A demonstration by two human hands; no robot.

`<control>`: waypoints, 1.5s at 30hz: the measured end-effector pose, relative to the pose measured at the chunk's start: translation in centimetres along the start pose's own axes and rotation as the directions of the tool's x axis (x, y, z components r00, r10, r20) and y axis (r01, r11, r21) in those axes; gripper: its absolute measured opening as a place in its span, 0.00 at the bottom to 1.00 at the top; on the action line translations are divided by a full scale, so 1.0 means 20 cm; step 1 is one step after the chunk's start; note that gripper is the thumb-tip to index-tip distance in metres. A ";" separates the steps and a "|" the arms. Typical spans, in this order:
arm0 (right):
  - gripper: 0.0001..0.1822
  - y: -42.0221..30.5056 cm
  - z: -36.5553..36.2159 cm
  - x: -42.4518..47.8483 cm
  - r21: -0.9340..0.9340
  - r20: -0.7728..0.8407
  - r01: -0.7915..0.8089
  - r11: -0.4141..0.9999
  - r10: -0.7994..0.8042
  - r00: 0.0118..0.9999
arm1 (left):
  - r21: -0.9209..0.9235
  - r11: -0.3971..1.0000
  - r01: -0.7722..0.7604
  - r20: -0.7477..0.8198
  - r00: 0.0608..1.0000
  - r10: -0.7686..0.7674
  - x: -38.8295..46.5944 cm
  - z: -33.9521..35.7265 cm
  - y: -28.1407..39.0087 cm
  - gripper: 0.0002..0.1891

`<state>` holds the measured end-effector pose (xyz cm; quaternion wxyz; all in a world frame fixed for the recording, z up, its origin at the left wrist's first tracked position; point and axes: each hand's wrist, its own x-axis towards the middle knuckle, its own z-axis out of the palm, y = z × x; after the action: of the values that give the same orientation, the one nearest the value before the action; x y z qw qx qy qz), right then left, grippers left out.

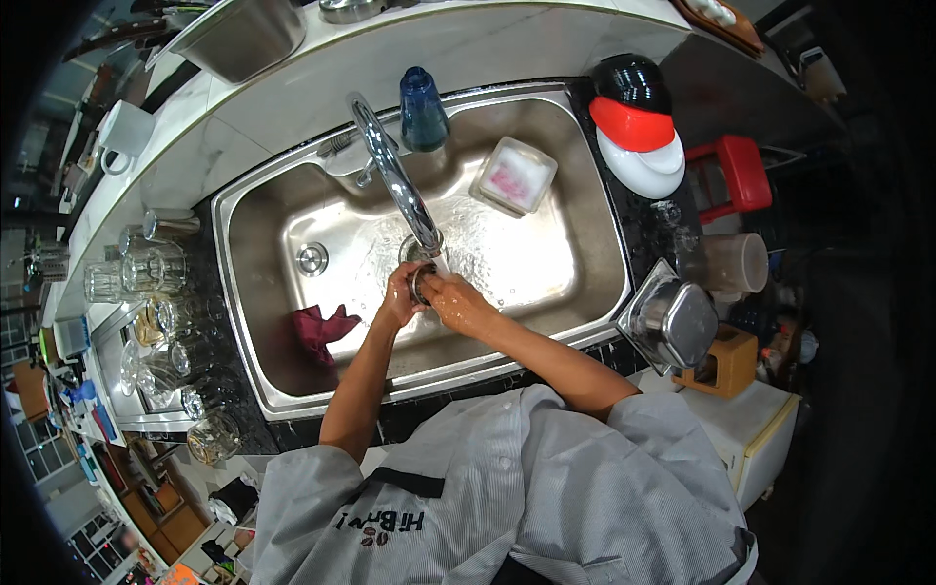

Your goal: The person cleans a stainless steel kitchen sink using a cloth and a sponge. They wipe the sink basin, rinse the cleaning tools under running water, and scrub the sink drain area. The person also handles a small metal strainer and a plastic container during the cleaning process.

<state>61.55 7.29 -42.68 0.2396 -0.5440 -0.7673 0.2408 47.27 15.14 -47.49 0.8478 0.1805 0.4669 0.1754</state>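
Observation:
Under the chrome faucet [395, 172], water runs onto my hands above the steel sink basin [534, 292]. My left hand [401, 295] is closed around a small round vessel [422, 284], clear or metallic; its material cannot be told. The fingers of my right hand [457, 303] reach into or over its mouth. Another round, clear item [412, 248] shows partly just beyond my hands, under the spout. A dark red cloth [322, 329] lies crumpled in the basin to the left. Farther right in the basin sits a square container of white suds with a pink patch [515, 178].
A blue bottle [423, 110] stands behind the basin. Glass mugs and tumblers [153, 267] crowd the left counter. Along the right edge are black, red and white bowls [640, 131], an upturned steel pan [680, 325] and a translucent plastic tub [735, 263].

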 end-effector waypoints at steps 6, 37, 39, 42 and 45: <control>0.14 0.07 0.02 0.00 0.045 0.223 0.169 0.985 -0.175 0.959 | 0.167 0.981 0.096 0.156 0.980 -0.122 0.03 -0.10 0.00 0.19; 0.12 0.28 0.05 0.01 0.346 0.646 -0.831 0.435 0.532 0.547 | 0.933 0.357 0.053 -0.277 0.739 0.615 0.12 -0.41 0.12 0.26; 0.15 0.28 0.04 0.07 0.435 0.540 -0.791 0.430 0.578 0.612 | 0.968 0.238 0.076 -0.227 0.665 0.712 0.13 -0.48 0.06 0.32; 0.14 0.26 0.13 0.17 0.689 0.543 -0.714 0.128 0.562 0.624 | 0.968 0.222 0.118 -0.245 0.639 0.729 0.17 -0.53 0.02 0.39; 0.16 0.18 0.09 0.23 0.744 0.606 -0.664 -0.066 0.485 0.631 | 0.969 0.189 0.156 -0.245 0.683 0.688 0.15 -0.45 0.04 0.42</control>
<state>61.68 12.45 -45.81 0.3267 -0.5333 -0.1659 0.7625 40.99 18.58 -53.73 0.2773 0.6676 0.6879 0.0642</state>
